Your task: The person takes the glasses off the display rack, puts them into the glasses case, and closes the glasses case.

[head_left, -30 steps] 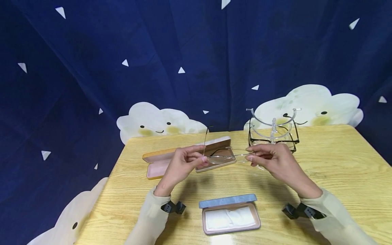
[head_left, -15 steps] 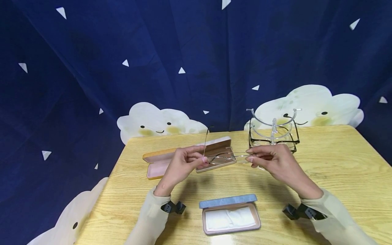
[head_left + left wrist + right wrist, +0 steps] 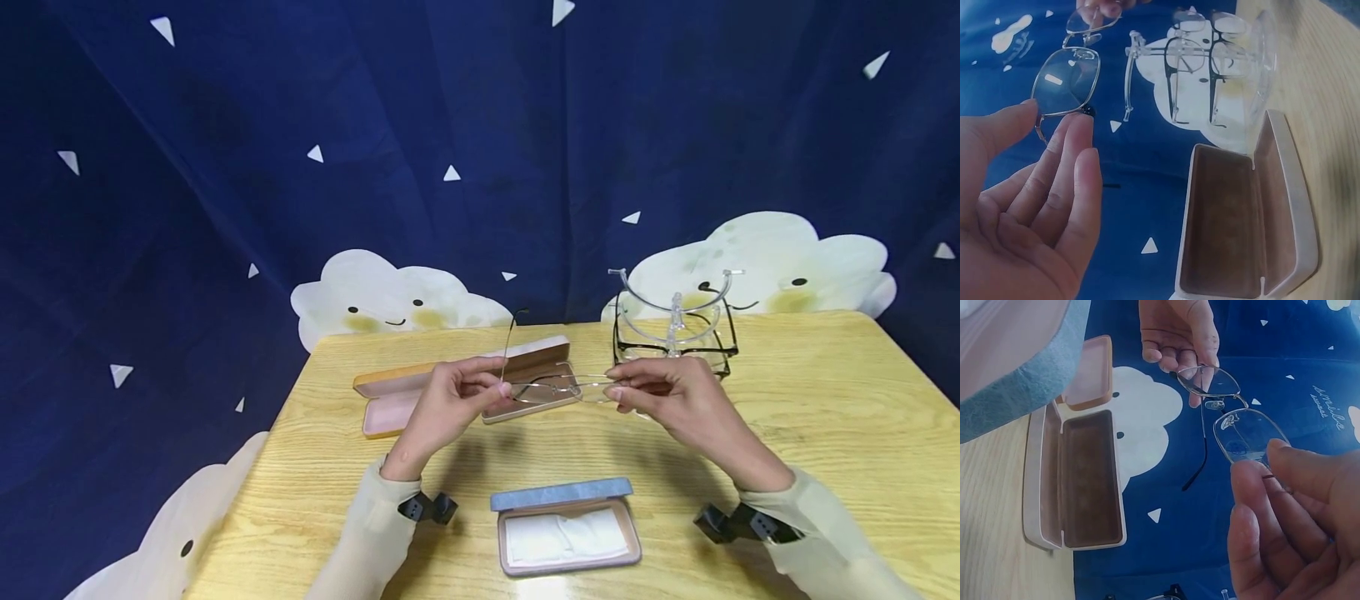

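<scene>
Hardly anything has moved: finger and thumb of the left hand [image 3: 450,400] and right hand [image 3: 684,393] still pinch the glasses [image 3: 534,392] by both ends, below the head view's middle. Thin shiny rims, clear lenses, skinny arms, dark tips.

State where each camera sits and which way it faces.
Head: on the head, facing forward, down at the table; left hand, right hand, sleeves show.
Left wrist: worn there, facing the held glasses; left hand near, right hand beyond.
Right wrist: worn there, facing those glasses; right hand near, left hand beyond.
Wrist views share the brown-lined case.
</scene>
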Motion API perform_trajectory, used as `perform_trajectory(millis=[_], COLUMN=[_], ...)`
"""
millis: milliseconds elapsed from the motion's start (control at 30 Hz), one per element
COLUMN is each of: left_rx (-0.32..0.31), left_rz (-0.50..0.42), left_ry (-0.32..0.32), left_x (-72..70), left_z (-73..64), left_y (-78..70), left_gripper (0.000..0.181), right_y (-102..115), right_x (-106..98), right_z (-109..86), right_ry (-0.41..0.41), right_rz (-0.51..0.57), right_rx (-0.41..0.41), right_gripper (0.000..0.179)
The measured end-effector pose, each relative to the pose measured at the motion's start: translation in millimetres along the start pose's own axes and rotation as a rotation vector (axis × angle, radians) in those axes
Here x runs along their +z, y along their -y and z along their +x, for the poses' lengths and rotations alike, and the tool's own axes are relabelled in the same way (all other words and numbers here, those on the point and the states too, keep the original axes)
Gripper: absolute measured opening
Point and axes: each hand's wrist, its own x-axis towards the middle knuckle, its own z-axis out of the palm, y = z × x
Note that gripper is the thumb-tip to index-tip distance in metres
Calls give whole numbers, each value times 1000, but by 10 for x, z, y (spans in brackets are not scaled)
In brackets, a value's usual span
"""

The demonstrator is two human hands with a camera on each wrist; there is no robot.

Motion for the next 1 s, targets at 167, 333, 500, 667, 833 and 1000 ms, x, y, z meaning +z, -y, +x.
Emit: perform_trajectory(millis=[167, 333, 500, 667, 833, 1000], left_rx=[29, 39, 42, 50, 43, 41], left_rz=[73, 84, 102, 116, 121, 130], left_ry=[-22, -20, -22, -18, -22, -22], left_x=[17, 27, 23, 27, 32, 36], left_z=[-10, -5, -5, -8, -10, -12], left_y=[-11, -8, 0, 3, -9, -11], left_gripper=[45, 44, 42, 41, 39, 38], right_y=[-11, -20, -15, -19, -23, -30], right_x=[13, 18, 12, 7, 11, 19], right_z=[-2, 2, 0, 1, 5, 15], right_ry=[-16, -24, -19, -10, -11, -20], right_rz=[-16, -21, 6, 18, 51, 95], right_rx=[-4, -7, 21, 43, 51, 65], right_gripper=[17, 16, 17, 19, 18, 17])
